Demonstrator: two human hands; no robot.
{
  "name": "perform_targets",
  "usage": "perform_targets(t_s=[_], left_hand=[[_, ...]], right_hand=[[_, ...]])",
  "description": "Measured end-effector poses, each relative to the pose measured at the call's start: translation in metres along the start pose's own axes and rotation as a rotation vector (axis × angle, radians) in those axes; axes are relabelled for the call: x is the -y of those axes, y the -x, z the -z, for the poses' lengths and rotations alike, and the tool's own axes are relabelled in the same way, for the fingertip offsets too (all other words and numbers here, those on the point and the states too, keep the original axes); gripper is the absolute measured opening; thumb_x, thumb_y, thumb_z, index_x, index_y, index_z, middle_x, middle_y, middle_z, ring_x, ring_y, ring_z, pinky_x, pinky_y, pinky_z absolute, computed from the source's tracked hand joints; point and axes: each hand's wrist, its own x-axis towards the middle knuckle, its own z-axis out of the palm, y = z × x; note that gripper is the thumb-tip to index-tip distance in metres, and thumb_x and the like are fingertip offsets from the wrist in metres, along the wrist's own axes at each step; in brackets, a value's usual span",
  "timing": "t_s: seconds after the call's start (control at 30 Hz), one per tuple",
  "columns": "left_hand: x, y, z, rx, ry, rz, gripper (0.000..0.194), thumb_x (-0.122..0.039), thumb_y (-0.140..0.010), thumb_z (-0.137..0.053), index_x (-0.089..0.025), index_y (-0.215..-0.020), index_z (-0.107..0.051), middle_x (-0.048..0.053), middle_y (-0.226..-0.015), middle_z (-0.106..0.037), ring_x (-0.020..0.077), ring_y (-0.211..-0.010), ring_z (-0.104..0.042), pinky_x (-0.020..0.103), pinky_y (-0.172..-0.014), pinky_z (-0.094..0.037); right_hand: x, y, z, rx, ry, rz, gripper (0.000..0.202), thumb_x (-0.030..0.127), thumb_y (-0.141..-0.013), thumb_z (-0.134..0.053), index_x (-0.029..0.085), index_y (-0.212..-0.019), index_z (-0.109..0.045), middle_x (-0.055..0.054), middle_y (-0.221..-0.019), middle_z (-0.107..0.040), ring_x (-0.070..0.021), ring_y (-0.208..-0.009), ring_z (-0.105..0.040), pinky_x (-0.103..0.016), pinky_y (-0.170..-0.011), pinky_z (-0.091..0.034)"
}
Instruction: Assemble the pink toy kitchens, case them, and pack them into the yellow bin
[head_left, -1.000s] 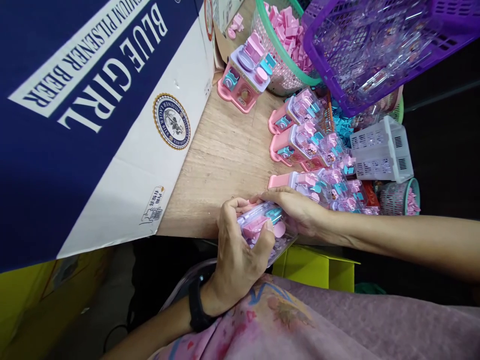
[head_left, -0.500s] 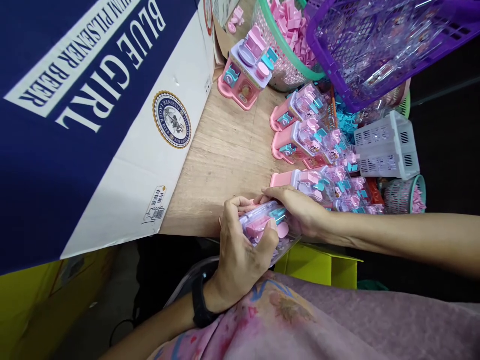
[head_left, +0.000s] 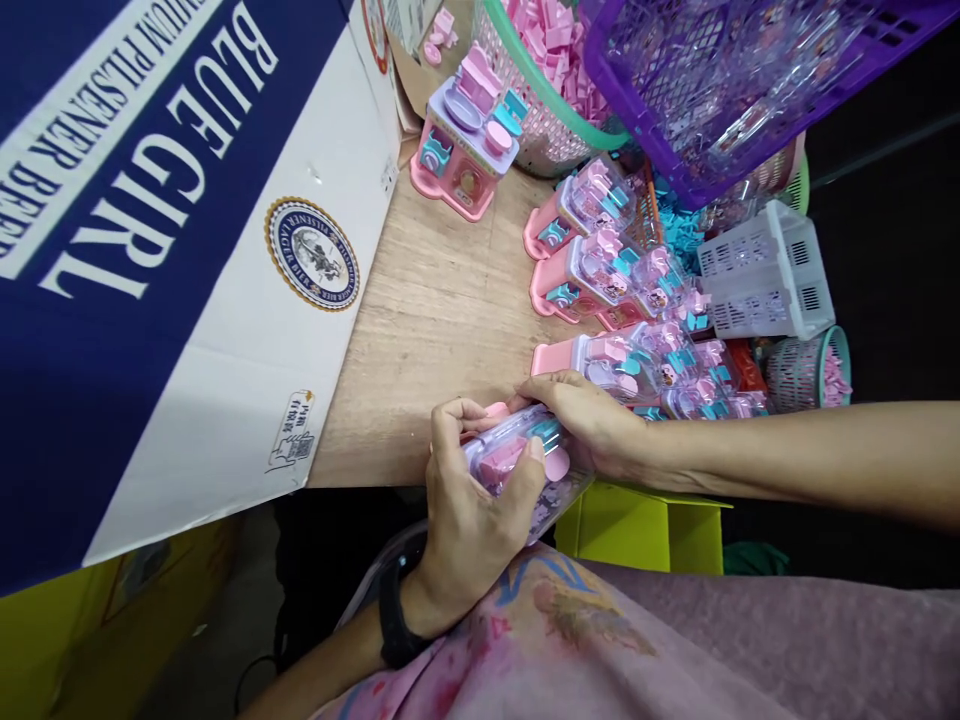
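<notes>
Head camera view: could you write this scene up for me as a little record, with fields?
Held toy: pink and lilac, clear plastic around part of it
Left hand: grips the toy, thumb across it; black wristband
Right hand: holds its other side
Table: wooden
Toy without visible cover: upright near the green-rimmed basket
Clustered toys: several with clear covers
Purple basket: clear plastic pieces
Green-rimmed basket: pink pieces
Carton: printed BLUE GIRL

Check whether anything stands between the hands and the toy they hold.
Nothing visible does: the left hand and right hand both grip the toy directly. The nearest covered toy is just past the right hand, not between.
</notes>
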Motion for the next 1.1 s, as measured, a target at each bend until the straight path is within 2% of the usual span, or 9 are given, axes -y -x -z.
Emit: perform_targets(t_s=[0.1,0.17,0.33,0.47,0.77,0.87,0.97,1.1], left_hand=[[0.000,-0.001,-0.001,0.019,0.032,0.012,0.034,-0.035,-0.087,-0.070,-0.023,-0.110,-0.049,0.006,-0.104,-0.065,0.0226,-0.095,-0.068,0.039,-0.089,-0.054],[0.000,-0.001,-0.002,0.029,0.025,0.002,0.035,-0.035,-0.088,-0.069,-0.023,-0.112,-0.048,0.007,-0.107,-0.065,0.0230,-0.098,-0.068,0.039,-0.089,-0.054],[-0.002,-0.002,-0.001,0.044,-0.070,-0.044,0.039,-0.039,-0.087,-0.068,-0.021,-0.117,-0.050,0.009,-0.110,-0.065,0.0252,-0.104,-0.065,0.044,-0.096,-0.051],[-0.003,-0.004,-0.002,0.051,-0.090,-0.040,0.041,-0.039,-0.087,-0.069,-0.020,-0.119,-0.051,0.009,-0.110,-0.063,0.0274,-0.110,-0.064,0.047,-0.102,-0.048],[-0.003,-0.002,-0.006,0.007,0.051,-0.038,0.030,-0.030,-0.088,-0.069,-0.023,-0.107,-0.047,0.003,-0.098,-0.059,0.0194,-0.093,-0.064,0.034,-0.085,-0.051],[-0.003,-0.003,-0.001,0.052,0.033,-0.051,0.023,-0.030,-0.091,-0.067,-0.023,-0.107,-0.053,0.003,-0.101,-0.061,0.0184,-0.092,-0.064,0.031,-0.083,-0.051],[-0.001,-0.004,0.004,0.091,-0.031,-0.100,0.014,-0.031,-0.094,-0.064,-0.023,-0.104,-0.060,0.003,-0.100,-0.063,0.0186,-0.091,-0.063,0.031,-0.082,-0.050],[0.000,-0.004,0.002,0.057,0.007,-0.123,0.015,-0.032,-0.094,-0.067,-0.022,-0.103,-0.061,0.003,-0.097,-0.063,0.0182,-0.088,-0.064,0.029,-0.078,-0.051]], right_hand=[[-0.001,-0.002,0.005,0.068,-0.099,-0.145,0.040,0.039,-0.095,-0.054,0.018,-0.063,-0.066,-0.005,-0.059,-0.063,-0.0168,-0.053,-0.054,-0.028,-0.054,-0.044],[-0.003,-0.005,0.007,0.101,-0.126,-0.178,0.048,0.043,-0.098,-0.050,0.017,-0.061,-0.066,-0.006,-0.060,-0.064,-0.0162,-0.053,-0.054,-0.027,-0.053,-0.044],[-0.008,-0.007,0.004,0.013,-0.040,-0.081,0.040,0.025,-0.093,-0.054,0.016,-0.056,-0.067,-0.005,-0.054,-0.062,-0.0149,-0.050,-0.053,-0.026,-0.052,-0.042],[-0.005,-0.005,0.000,-0.030,-0.016,-0.072,0.033,0.017,-0.085,-0.056,0.017,-0.053,-0.064,-0.003,-0.050,-0.059,-0.0132,-0.045,-0.048,-0.025,-0.048,-0.039],[-0.001,-0.003,0.000,-0.035,-0.039,-0.082,0.033,0.016,-0.086,-0.057,0.018,-0.053,-0.064,-0.003,-0.049,-0.058,-0.0138,-0.046,-0.049,-0.026,-0.048,-0.038],[0.001,0.000,0.000,0.005,-0.025,-0.038,0.037,0.020,-0.089,-0.057,0.017,-0.053,-0.063,-0.003,-0.051,-0.058,-0.0135,-0.048,-0.049,-0.026,-0.050,-0.038],[0.002,0.003,0.003,0.100,-0.056,-0.028,0.043,0.030,-0.096,-0.054,0.017,-0.057,-0.063,-0.003,-0.054,-0.060,-0.0131,-0.051,-0.050,-0.025,-0.051,-0.038],[-0.006,0.005,0.009,0.186,-0.122,-0.058,0.044,0.037,-0.099,-0.052,0.016,-0.062,-0.064,-0.003,-0.060,-0.063,-0.0136,-0.053,-0.053,-0.025,-0.052,-0.039]])
